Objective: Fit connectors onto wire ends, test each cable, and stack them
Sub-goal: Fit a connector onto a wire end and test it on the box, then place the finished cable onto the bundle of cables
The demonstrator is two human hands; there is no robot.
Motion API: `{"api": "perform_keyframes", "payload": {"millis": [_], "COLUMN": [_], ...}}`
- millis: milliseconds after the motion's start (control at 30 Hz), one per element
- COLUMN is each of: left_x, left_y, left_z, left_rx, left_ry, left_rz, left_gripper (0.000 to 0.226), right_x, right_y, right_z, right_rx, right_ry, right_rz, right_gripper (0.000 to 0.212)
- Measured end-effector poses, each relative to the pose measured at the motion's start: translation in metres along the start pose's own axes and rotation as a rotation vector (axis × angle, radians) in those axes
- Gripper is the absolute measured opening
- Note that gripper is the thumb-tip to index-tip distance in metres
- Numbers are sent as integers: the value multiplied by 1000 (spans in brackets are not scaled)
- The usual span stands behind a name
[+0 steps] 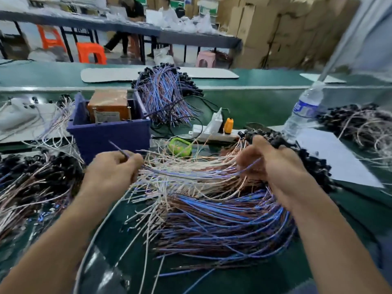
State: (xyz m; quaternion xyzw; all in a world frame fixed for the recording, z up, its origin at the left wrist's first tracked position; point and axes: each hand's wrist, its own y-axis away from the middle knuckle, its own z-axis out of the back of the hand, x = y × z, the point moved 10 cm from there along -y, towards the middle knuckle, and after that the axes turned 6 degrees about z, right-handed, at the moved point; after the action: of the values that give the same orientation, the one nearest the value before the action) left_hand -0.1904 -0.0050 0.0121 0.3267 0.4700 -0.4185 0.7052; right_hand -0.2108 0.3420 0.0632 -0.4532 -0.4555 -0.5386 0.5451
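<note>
A big fan of blue, brown and white wires (212,200) lies on the green bench between my arms, its black connectors (314,166) bunched at the right. My left hand (112,168) pinches the free end of one blue wire (121,150), which sticks up past my fingers. My right hand (273,162) grips the other part of that wire and a black connector at the top of the pile. A blue bin (110,128) holding an orange-brown box (109,106) stands just beyond my left hand.
More bundles lie at the left (36,179), behind the bin (165,92) and at the far right (360,124). A power strip (212,132), a green gadget (180,146), a water bottle (303,111) and white paper (331,153) crowd the right side. People work at a far table.
</note>
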Motion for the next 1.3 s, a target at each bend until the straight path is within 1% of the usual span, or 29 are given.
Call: {"api": "perform_keyframes", "payload": {"millis": [33,67,133,167,267,300,333,367,400,433,467,533,633,667,733,767,800,867,933,1000,1100,1167,1300], "left_x": [-5,-10,-22,-30,-48,-48,-49,-52,-57,-61,-62,-59,-53,-53,-51,-49,-47,-41,-36,-34,-30,-26,-11], "left_y": [6,14,26,32,58,66,72,79,86,88,88,82,75,74,71,69,66,64,65,67,58,53,47], "left_z": [-9,-18,-35,-45,-81,-94,-105,-112,-116,-118,-117,-109,-99,-95,-83,-78,-76,-80,-88,-88,-59,-36,20], "left_rx": [61,121,225,278,448,486,486,451,394,349,327,290,242,223,188,178,178,209,271,290,163,91,-12], "left_ry": [6,68,201,188,-44,-141,-251,-352,-410,-397,-329,-215,-255,-235,-117,-68,-57,-143,-205,-160,-1,67,120], "left_rz": [-7,-7,7,-12,-90,-114,-152,-212,-273,-312,-319,-294,-297,-304,-296,-283,-274,-252,-239,-229,-194,-187,-180], "left_gripper": [25,24,27,27,19,15,12,9,12,17,21,24,31,37,57,62,59,37,23,19,22,25,22], "right_x": [1,3,11,17,33,38,43,47,48,49,48,50,48,48,46,46,47,50,48,43,33,32,36], "right_y": [0,0,0,-1,-2,-2,-5,-8,-12,-15,-17,-16,-10,-8,-6,-4,-1,6,14,19,26,33,40], "right_z": [24,45,80,95,120,120,117,113,107,101,96,90,83,82,79,77,72,55,30,-2,-66,-109,-190], "right_rx": [-67,-111,-174,-210,-319,-333,-341,-346,-341,-330,-326,-354,-422,-448,-486,-506,-524,-524,-454,-324,-69,40,163], "right_ry": [123,220,461,621,1104,1213,1282,1340,1400,1452,1485,1487,1403,1383,1375,1377,1371,1328,1247,1121,877,748,584], "right_rz": [11,23,59,73,56,57,78,110,142,170,200,304,489,534,575,591,618,679,721,728,708,722,709], "right_gripper": [59,56,45,40,40,39,37,35,36,38,42,47,55,60,69,71,69,58,41,26,11,9,12]}}
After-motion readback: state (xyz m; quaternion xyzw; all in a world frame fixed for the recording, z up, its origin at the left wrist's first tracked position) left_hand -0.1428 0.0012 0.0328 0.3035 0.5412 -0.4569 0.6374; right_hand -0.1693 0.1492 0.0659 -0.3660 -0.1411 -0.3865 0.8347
